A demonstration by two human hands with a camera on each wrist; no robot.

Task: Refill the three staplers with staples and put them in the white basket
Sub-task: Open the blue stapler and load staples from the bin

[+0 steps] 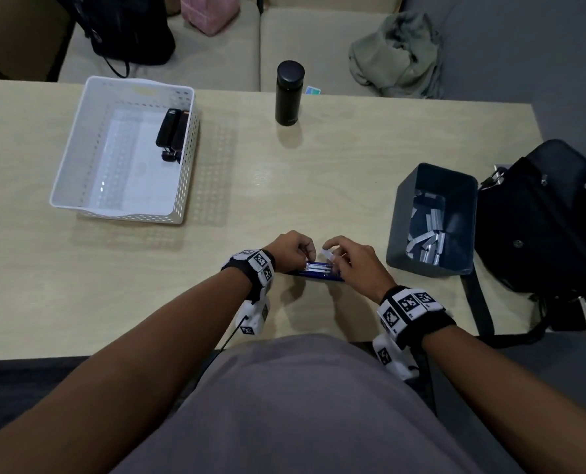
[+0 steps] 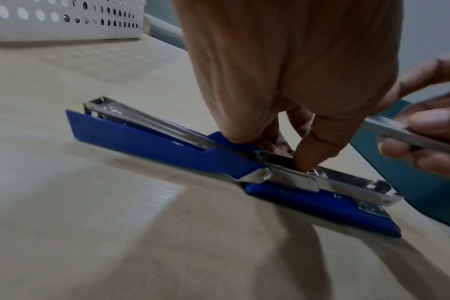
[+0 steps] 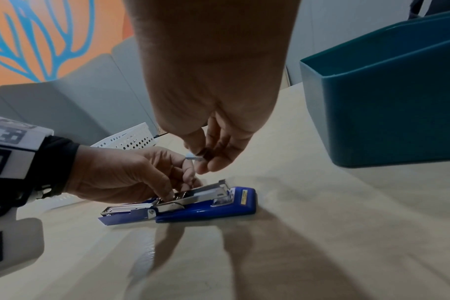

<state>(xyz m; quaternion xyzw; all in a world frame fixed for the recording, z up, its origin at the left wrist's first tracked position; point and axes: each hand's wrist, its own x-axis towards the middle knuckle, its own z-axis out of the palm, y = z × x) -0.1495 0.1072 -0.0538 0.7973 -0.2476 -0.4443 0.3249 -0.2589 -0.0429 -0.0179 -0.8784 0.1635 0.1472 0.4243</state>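
Stapler number three, the blue stapler [image 1: 314,271], lies flipped open on the surface at lower centre of my head view, its long axis running left to right between my two hands; two dark staplers [image 1: 172,135] already sit in the white basket [image 1: 79,145] at upper left, so I judge this the last refill. My left hand [image 1: 290,252] curls down on the stapler's middle, and my right hand [image 1: 348,260] hovers just right of it, pinching a staple strip [image 1: 327,253], with the grey staple bin [image 1: 399,234] further right. From the left wrist view, my left fingertips [image 2: 306,162] press into the hinge end of the metal channel [image 2: 347,185], which stretches toward the lower right, while the strip [image 2: 398,132] comes in from the right edge, above the channel and not yet touching it. From the right wrist view, the open channel [image 3: 206,191] sits directly below my pinching right fingers [image 3: 213,160], the strip's end [image 3: 192,156] pointing left; I reckon the strip must be lined up with the channel's length before I lower it in.
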